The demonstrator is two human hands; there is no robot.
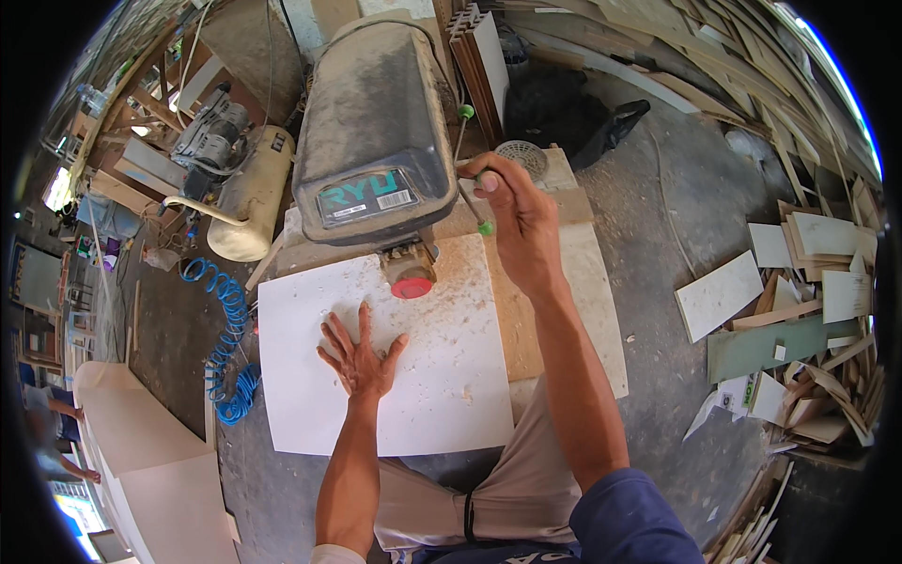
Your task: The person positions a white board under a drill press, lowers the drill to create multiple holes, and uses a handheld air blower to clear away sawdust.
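A dusty, dark drill press (376,122) stands in front of me, with a red round piece (411,287) at the lower front of its head. Under it lies a white board (442,404), strewn with wood shavings around the drilling spot. My left hand (362,362) rests flat on the board, fingers spread, left of the red piece. On the right of the machine, my right hand (520,211) is closed around one feed lever handle; its knob is mostly hidden by the fingers. Two other lever arms end in green knobs (485,228). The drill bit is not visible.
A cream air compressor tank (254,197) stands at left, with a coiled blue air hose (225,348) on the floor. Board offcuts (799,310) are piled at right. A black plastic bag (601,122) lies behind the machine. Another person (61,423) is at far left.
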